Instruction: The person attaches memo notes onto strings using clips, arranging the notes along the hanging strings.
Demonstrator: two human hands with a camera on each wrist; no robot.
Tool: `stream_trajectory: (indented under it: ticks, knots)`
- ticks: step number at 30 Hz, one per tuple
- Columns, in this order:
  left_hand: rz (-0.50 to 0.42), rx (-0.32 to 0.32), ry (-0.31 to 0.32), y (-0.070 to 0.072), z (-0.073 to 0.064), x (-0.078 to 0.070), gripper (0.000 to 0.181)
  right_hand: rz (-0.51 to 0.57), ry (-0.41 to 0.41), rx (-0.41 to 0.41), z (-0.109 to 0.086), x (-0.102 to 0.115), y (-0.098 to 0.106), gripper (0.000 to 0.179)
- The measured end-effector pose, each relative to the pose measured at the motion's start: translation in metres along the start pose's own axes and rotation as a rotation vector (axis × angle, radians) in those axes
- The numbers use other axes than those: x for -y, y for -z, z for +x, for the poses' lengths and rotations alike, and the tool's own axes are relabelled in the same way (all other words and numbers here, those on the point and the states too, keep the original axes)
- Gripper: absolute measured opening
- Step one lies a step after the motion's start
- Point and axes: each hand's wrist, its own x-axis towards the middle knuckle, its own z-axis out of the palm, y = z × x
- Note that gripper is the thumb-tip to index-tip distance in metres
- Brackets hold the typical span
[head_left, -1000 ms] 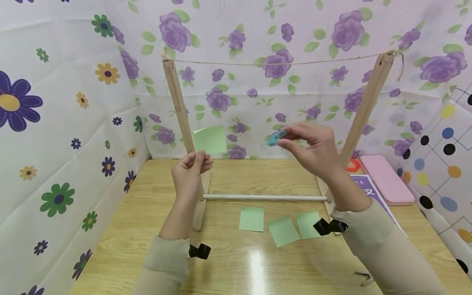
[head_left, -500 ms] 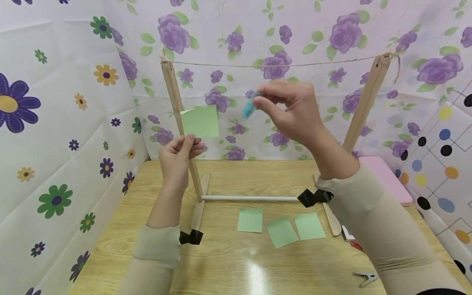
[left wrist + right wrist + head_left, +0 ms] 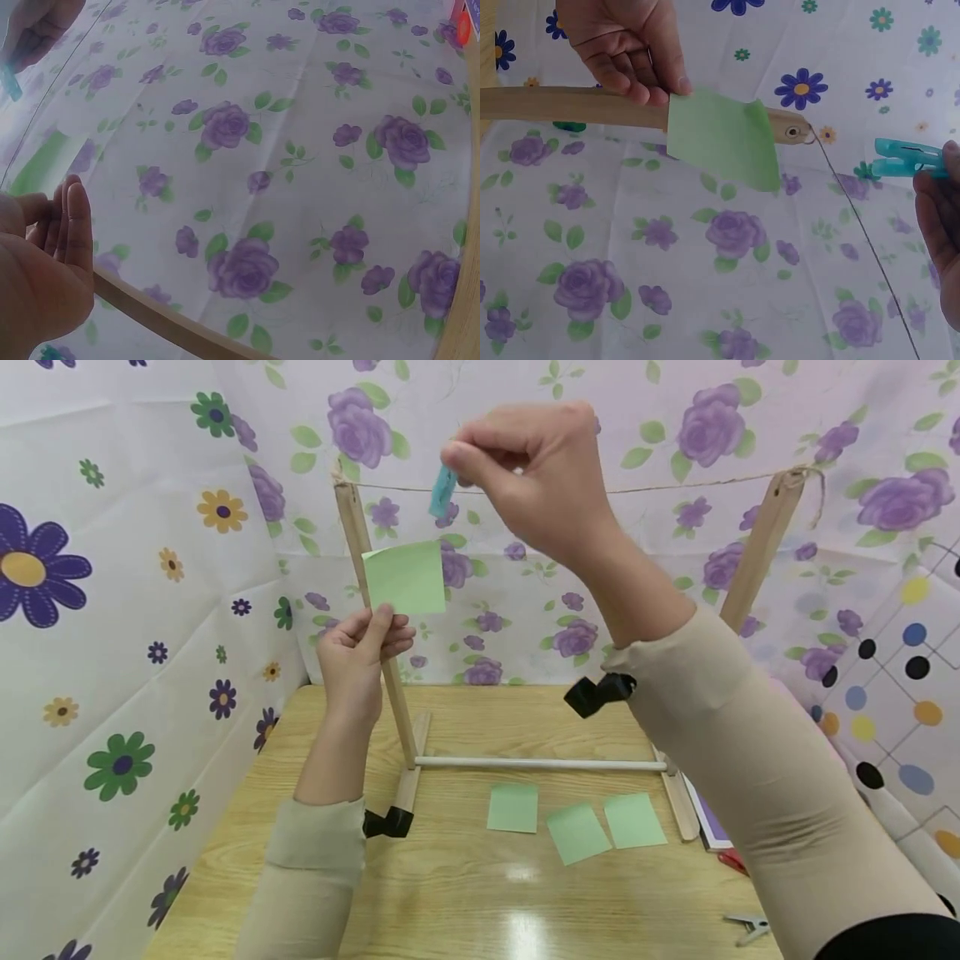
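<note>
My left hand pinches the bottom edge of a green sticky note, thumb in front, and holds it up beside the left wooden post. The note stands below a thin twine line strung between two posts, apart from it; its free top edge curls slightly. My right hand, raised at the twine's height, pinches a blue-green clothespin between thumb and fingers, its free end pointing down toward the note in the head view. In the right wrist view the clothespin is clear of the twine.
Several green sticky notes lie on the wooden table. A white rod joins the feet of the frame. At the right lie a grey clothespin, a red item and a purple-and-white sheet, partly behind my right arm.
My right hand has moved up and left with the clothespin, from mid-height to the twine. My left hand has raised the sticky note and shifted it slightly left.
</note>
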Motion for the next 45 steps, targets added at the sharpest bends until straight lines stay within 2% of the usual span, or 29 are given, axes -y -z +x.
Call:
stream_trajectory:
  ticks: [3, 6, 10, 13, 25, 32, 38, 41, 45]
  knots:
    - [-0.003, 0.002, 0.003, 0.001, 0.002, -0.002, 0.023, -0.015, -0.069, 0.029, 0.014, -0.002, -0.005, 0.023]
    - [-0.01, 0.005, 0.012, 0.001, 0.003, -0.004, 0.023, -0.042, -0.199, 0.069, 0.027, -0.005, -0.01, 0.023]
    - [-0.022, 0.015, 0.007, 0.001, 0.007, -0.007, 0.02, -0.083, -0.362, 0.158, 0.039, -0.007, -0.017, 0.023]
    - [-0.043, 0.023, 0.003, 0.0, 0.01, -0.009, 0.017, -0.095, -0.428, 0.228, 0.043, -0.006, -0.022, 0.024]
    - [-0.1, 0.038, 0.003, -0.004, 0.017, -0.015, 0.014, -0.154, -0.439, 0.305, 0.042, -0.006, -0.033, 0.024]
    - [-0.113, 0.04, -0.022, -0.008, 0.022, -0.019, 0.014, -0.146, -0.419, 0.306, 0.04, -0.009, -0.035, 0.021]
    - [-0.128, 0.029, -0.017, -0.01, 0.025, -0.022, 0.013, -0.17, -0.411, 0.324, 0.042, -0.01, -0.038, 0.02]
    - [-0.11, 0.025, -0.027, -0.009, 0.025, -0.023, 0.013, -0.172, -0.413, 0.34, 0.042, -0.01, -0.04, 0.021]
    - [-0.074, 0.024, -0.051, -0.007, 0.026, -0.024, 0.013, -0.163, -0.463, 0.364, 0.042, -0.01, -0.041, 0.021]
